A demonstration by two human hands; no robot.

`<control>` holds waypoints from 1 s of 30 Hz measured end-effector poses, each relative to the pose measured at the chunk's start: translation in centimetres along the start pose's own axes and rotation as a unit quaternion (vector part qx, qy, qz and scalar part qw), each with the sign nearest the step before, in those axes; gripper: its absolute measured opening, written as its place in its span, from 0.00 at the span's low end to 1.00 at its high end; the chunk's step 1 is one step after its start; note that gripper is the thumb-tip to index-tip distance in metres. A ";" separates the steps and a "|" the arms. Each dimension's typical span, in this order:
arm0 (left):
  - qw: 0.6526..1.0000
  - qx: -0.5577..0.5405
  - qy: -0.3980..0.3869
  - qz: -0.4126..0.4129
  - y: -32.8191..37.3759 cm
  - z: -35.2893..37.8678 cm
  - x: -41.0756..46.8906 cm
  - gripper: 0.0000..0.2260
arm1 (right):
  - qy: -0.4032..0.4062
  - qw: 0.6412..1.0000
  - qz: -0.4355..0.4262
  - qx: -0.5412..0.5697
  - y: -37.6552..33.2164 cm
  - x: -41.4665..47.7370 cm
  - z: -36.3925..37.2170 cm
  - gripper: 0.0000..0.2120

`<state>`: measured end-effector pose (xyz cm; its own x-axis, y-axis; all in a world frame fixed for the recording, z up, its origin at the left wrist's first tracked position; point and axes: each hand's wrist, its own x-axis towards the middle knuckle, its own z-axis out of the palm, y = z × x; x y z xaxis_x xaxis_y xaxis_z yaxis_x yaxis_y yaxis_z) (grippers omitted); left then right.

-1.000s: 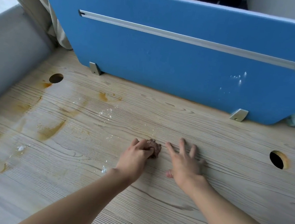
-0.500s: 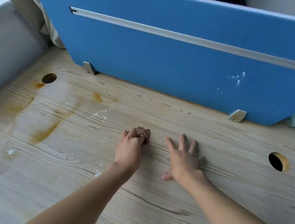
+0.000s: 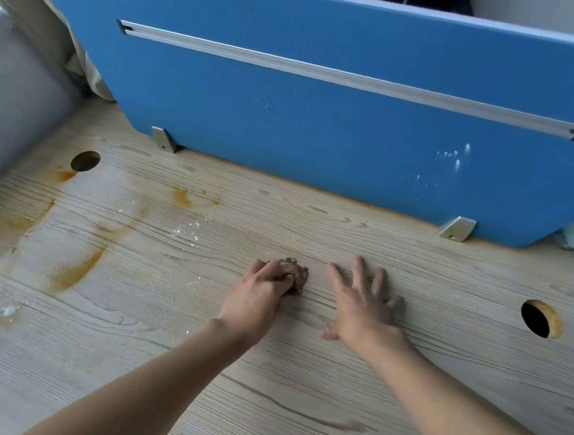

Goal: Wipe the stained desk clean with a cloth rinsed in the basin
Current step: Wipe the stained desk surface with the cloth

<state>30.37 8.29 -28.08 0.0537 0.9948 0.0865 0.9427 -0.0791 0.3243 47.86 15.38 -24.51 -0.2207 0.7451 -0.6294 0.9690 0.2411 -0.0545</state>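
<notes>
My left hand (image 3: 258, 297) grips a small bunched brown cloth (image 3: 295, 273) and holds it down on the pale wood-grain desk (image 3: 298, 407). Most of the cloth is hidden under my fingers. My right hand (image 3: 361, 305) lies flat on the desk just right of the cloth, fingers spread and straight. Orange-brown stains (image 3: 75, 272) streak the left part of the desk, with white specks (image 3: 186, 230) among them. No basin is in view.
A blue partition panel (image 3: 321, 117) with a metal rail stands along the desk's back edge on two metal brackets (image 3: 456, 227). Round cable holes sit at the left (image 3: 84, 161) and right (image 3: 538, 317). A grey wall and curtain close the left side.
My left hand and the cloth slid a little away from me and then slightly right. My right hand has kept its flat place on the desk.
</notes>
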 end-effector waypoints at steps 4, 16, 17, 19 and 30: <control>0.994 0.003 0.029 -0.102 -1.7 0.3 2.2 0.12 | -0.002 1.000 0.003 -0.014 -0.1 0.1 0.0 0.57; 0.991 0.021 0.035 -0.129 -1.1 0.6 3.7 0.11 | 0.006 1.000 0.001 0.012 0.3 1.3 -1.6 0.56; 0.991 0.018 0.040 -0.128 -0.7 0.7 3.7 0.11 | 0.001 1.000 0.006 0.015 0.4 1.4 -1.7 0.56; 0.997 0.007 0.030 -0.074 -0.1 1.2 3.3 0.10 | -0.008 1.000 0.015 0.013 0.2 1.7 -1.7 0.56; 0.998 0.010 0.049 -0.024 0.1 1.6 4.5 0.12 | -0.006 1.000 0.005 0.010 0.1 1.8 -1.8 0.54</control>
<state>31.20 12.83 -29.22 -0.0227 0.9864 0.1630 0.9497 -0.0297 0.3117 47.35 17.87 -24.28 -0.2103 0.7403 -0.6386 0.9730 0.2218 -0.0633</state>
